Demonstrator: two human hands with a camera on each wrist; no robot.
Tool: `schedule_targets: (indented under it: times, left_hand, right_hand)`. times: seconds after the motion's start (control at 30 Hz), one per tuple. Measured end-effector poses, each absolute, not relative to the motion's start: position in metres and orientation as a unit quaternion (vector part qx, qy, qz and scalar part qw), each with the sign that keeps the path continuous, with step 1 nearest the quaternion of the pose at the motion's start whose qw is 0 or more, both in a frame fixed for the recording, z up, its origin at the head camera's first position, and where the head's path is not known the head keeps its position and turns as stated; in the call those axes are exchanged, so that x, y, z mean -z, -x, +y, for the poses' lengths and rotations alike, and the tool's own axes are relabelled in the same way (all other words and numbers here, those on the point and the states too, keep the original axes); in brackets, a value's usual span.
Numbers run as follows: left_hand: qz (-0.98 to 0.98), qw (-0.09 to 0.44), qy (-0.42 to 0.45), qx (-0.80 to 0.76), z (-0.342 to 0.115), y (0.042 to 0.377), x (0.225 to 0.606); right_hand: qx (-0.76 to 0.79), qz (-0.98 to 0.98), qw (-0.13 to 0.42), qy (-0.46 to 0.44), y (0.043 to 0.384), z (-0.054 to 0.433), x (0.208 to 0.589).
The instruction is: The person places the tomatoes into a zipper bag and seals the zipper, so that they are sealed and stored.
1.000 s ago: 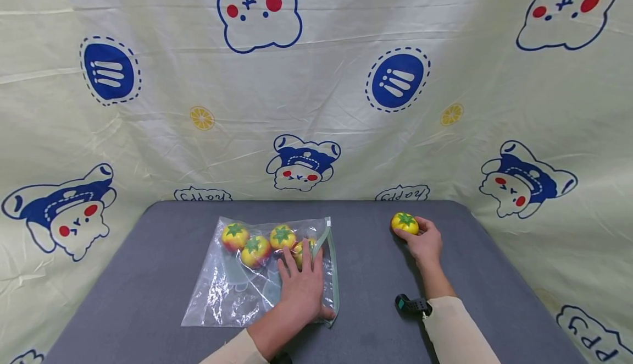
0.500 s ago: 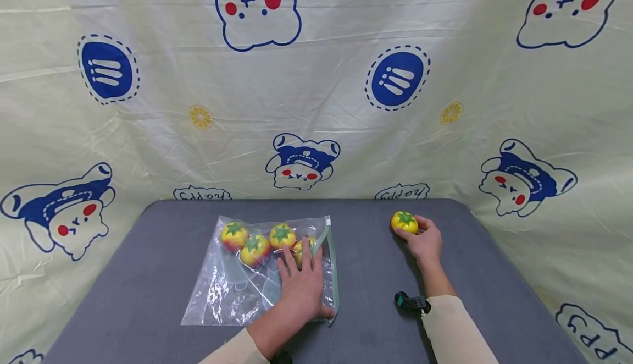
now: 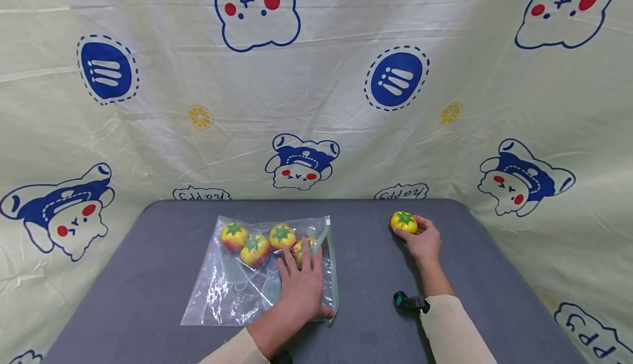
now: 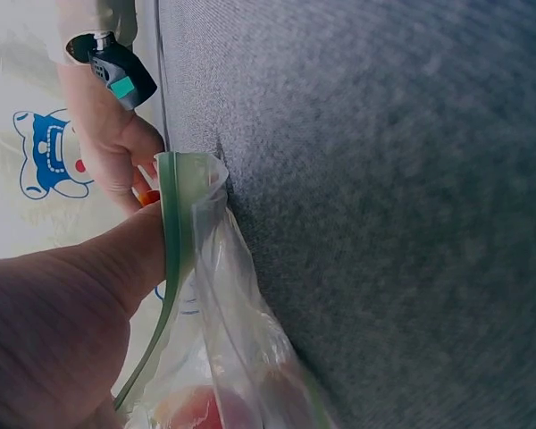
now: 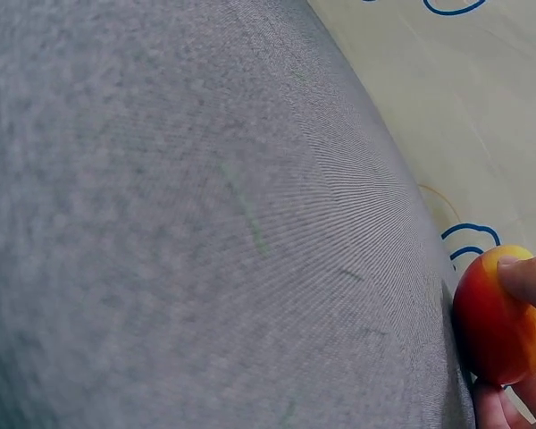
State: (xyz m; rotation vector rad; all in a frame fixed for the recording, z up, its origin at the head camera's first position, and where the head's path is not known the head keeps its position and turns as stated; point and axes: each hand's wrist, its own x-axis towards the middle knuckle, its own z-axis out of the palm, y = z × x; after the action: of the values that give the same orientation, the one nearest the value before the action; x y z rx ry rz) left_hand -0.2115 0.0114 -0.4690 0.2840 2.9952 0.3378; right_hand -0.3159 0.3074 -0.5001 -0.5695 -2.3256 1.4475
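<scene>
A clear zip bag (image 3: pixel 212 303) with a green strip along its right edge lies on the table. Inside it are several yellow-and-red toy fruits (image 3: pixel 255 251), each with a green star-shaped top. My left hand (image 3: pixel 301 292) rests on the bag's right part with fingers spread, partly covering the rightmost fruit. In the left wrist view, the thumb (image 4: pixel 116 268) lies against the green zip strip (image 4: pixel 171 223). Near the table's far right, my right hand (image 3: pixel 425 243) holds another toy fruit (image 3: pixel 403 222) between thumb and fingers. In the right wrist view, this fruit (image 5: pixel 500 317) shows a red and yellow side.
The grey cloth-covered table (image 3: pixel 366 276) stands before a pale curtain (image 3: pixel 336 94) printed with cartoon bears. A black wrist device (image 3: pixel 410 302) sits at my right wrist.
</scene>
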Motion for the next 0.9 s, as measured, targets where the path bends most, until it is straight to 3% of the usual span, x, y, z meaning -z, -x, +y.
schedule_targets:
  times: [0.47,0.9]
  left_hand:
    - [0.988,0.059,-0.098,-0.107,0.011,0.211,0.466]
    - [0.989,0.055,-0.096,-0.098,0.01,0.21,0.466]
  right_hand:
    - [-0.499,-0.825,0.183,0.189,0.312,0.305,0.501]
    - [-0.532,-0.814,0.15,0.18,0.301,0.304,0.496]
